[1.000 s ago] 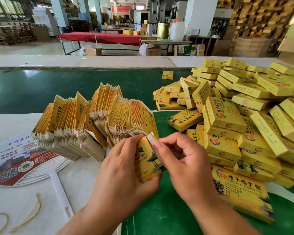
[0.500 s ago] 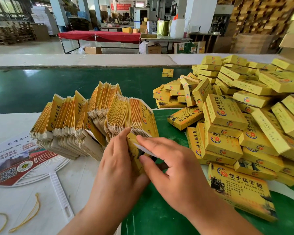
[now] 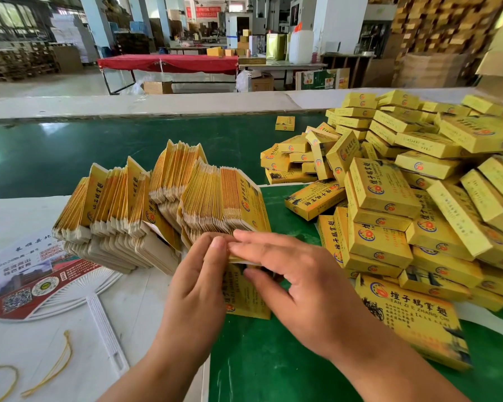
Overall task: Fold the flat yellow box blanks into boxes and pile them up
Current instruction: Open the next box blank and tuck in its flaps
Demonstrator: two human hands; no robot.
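Head-worn view, forward-down, close over table (image 3: 41,343)

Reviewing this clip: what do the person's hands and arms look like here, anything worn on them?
Both the left hand and the right hand are bare: no gloves, rings or tape are visible. Both forearms are uncovered as far as the frame edge, with no sleeve, watch or bracelet in view. The fingernails that show are short and unpainted.
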